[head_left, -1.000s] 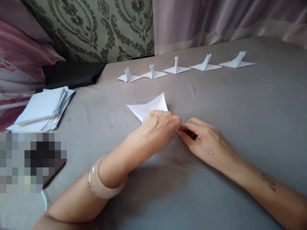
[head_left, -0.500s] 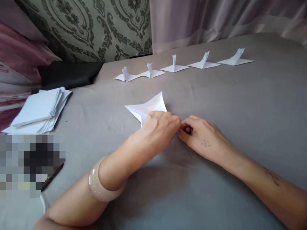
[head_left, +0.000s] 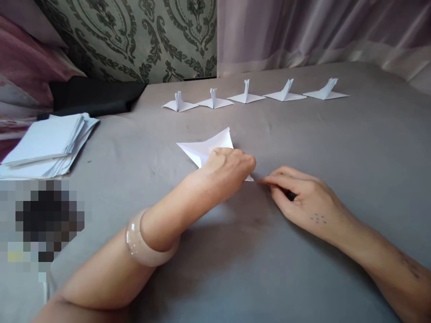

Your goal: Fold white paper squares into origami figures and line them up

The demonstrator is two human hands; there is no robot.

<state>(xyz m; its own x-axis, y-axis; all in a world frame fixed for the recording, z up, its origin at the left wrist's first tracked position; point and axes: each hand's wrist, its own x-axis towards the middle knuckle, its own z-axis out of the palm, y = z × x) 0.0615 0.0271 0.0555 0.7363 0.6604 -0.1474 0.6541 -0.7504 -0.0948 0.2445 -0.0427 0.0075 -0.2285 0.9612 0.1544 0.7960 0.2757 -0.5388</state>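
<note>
No legible text, label, brand or number; dark mark [head_left: 409,264] on right forearm [head_left: 377,253], at four o'clock, blurred, cannot tell whether lettering or drawing

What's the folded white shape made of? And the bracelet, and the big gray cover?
The folded white shape looks like matte paper: it's thin, with crisp edges and pointed corners. The bracelet looks hard and glossy, with bright shiny spots; maybe plastic or resin, but I can't tell for sure. The gray cover seems to be dull, smooth fabric, because it has soft little wrinkles.
</note>
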